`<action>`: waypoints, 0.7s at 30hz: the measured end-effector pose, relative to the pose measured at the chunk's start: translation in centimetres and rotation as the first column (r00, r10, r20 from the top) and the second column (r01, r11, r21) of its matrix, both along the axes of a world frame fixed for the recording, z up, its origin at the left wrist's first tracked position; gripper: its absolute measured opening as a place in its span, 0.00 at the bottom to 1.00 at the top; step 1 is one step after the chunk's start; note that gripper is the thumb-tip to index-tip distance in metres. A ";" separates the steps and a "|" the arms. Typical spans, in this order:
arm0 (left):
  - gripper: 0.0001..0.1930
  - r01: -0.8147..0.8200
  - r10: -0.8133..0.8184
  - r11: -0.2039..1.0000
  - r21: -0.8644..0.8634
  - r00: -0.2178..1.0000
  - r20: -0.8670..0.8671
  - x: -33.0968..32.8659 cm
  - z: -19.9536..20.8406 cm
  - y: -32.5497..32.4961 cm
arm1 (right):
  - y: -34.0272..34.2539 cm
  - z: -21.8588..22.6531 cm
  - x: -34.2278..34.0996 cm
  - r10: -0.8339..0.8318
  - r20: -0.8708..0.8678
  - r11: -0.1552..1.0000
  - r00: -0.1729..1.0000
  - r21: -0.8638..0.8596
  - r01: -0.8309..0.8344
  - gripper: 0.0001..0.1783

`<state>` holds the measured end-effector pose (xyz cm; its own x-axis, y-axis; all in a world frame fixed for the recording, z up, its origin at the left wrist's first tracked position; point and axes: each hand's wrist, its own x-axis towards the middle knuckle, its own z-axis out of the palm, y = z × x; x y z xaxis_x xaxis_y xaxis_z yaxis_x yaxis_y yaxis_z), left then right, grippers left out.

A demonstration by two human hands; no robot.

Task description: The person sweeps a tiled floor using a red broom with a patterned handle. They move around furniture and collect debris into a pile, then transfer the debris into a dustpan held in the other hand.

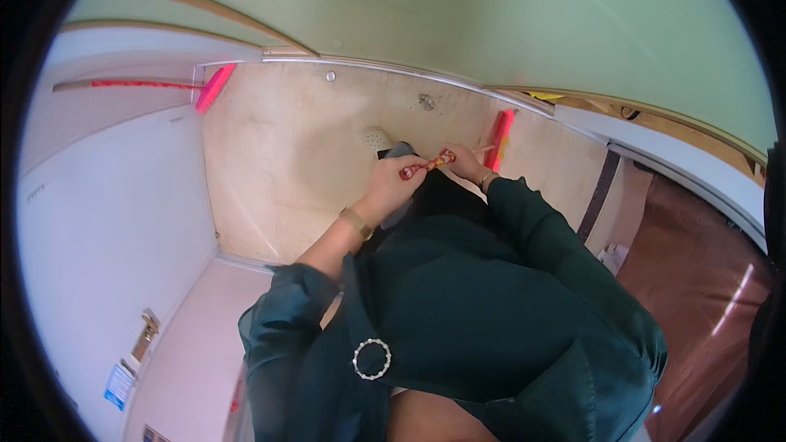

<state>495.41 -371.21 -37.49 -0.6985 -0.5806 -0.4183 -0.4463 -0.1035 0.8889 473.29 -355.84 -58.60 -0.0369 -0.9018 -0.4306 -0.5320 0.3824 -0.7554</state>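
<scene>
In both my hands is a broom, its handle (426,165) wrapped in red-and-yellow patterned covering. My left hand (393,187) closes round the upper end of the handle. Further down, my right hand (466,163) grips it too, fingers wrapped round. The broom's red head (501,133) is low at the floor to the right, beyond my right hand, with some yellowish bristles showing. Below my hands a pale shoe with holes (377,139) shows on the floor, partly covered by my dark clothing.
A second broom (214,89) with a pink-red head leans by the left wall. A white door (115,205) with a latch (146,337) stands at left. Green panels (458,16) run across the far side. The pale floor (270,155) has a dark mark (426,101). Brown sheeting (696,254) hangs at right.
</scene>
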 end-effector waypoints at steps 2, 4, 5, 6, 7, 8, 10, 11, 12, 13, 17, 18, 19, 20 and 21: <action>0.11 -0.013 0.013 1.000 0.003 1.000 0.028 2.9 0.9 -1.7 | -2.5 0.5 2.6 0.007 0.023 0.999 1.000 -0.032 -0.006 0.08; 0.11 -0.041 0.043 0.999 -0.035 0.998 0.036 5.3 1.8 -3.5 | -5.4 0.6 4.9 0.004 0.027 0.997 1.000 -0.072 -0.002 0.09; 0.11 -0.051 0.053 0.998 -0.030 0.997 0.052 6.8 2.4 -4.3 | -6.5 0.6 6.4 0.014 0.031 0.993 0.999 -0.116 -0.010 0.10; 0.11 -0.073 0.074 0.997 -0.024 0.996 0.058 8.3 2.8 -5.2 | -7.8 0.6 8.0 0.012 0.025 0.990 1.000 -0.139 -0.009 0.11; 0.11 -0.090 0.091 0.995 -0.033 0.994 0.060 9.8 3.4 -6.1 | -9.1 0.5 9.9 0.005 0.011 0.988 1.000 -0.152 -0.003 0.12; 0.11 -0.103 0.105 0.994 -0.041 0.993 0.062 11.5 4.1 -6.9 | -10.3 0.6 12.0 0.008 0.028 0.992 1.000 -0.129 -0.004 0.12; 0.11 -0.140 0.137 0.990 0.020 0.985 0.104 14.9 5.3 -8.5 | -13.3 1.0 15.4 0.019 0.020 0.999 1.000 -0.031 -0.018 0.13; 0.11 -0.150 0.148 0.989 0.014 0.984 0.101 16.6 5.8 -9.4 | -14.4 1.4 17.2 0.067 -0.029 0.996 0.997 -0.056 -0.069 0.13; 0.11 -0.160 0.158 0.987 0.011 0.982 0.103 18.4 6.2 -10.1 | -15.6 1.8 18.9 0.073 -0.027 0.997 0.997 -0.035 -0.074 0.13; 0.11 -0.183 0.183 0.983 -0.001 0.980 0.084 19.9 6.4 -10.6 | -16.7 2.3 20.6 0.077 -0.025 0.997 0.997 -0.014 -0.077 0.13; 0.11 -0.234 0.230 0.972 0.024 0.965 0.123 27.7 8.2 -13.4 | -21.4 4.5 28.6 0.108 -0.035 0.994 0.993 0.001 -0.108 0.13; 0.11 -0.257 0.254 0.966 0.006 0.956 0.145 30.0 8.8 -14.4 | -22.8 4.8 31.0 0.133 -0.033 0.991 0.991 0.001 -0.133 0.13; 0.10 -0.281 0.279 0.959 -0.014 0.941 0.192 32.0 9.5 -15.3 | -24.4 5.1 33.7 0.115 -0.043 0.993 0.992 -0.026 -0.116 0.13; 0.10 -0.290 0.296 0.955 -0.060 0.937 0.183 33.9 10.3 -16.5 | -26.3 5.4 36.0 0.128 -0.040 0.988 0.991 -0.088 -0.131 0.14; 0.10 -0.306 0.320 0.947 -0.100 0.927 0.197 35.9 11.4 -17.5 | -27.9 5.9 38.3 0.144 -0.046 0.982 0.989 -0.119 -0.148 0.14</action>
<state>531.29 -388.74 -26.06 -0.3779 -0.7870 -0.4877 -0.5764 -0.2122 0.7891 511.63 -383.78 -52.70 0.0853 -0.9442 -0.3183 -0.6040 0.2051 -0.7702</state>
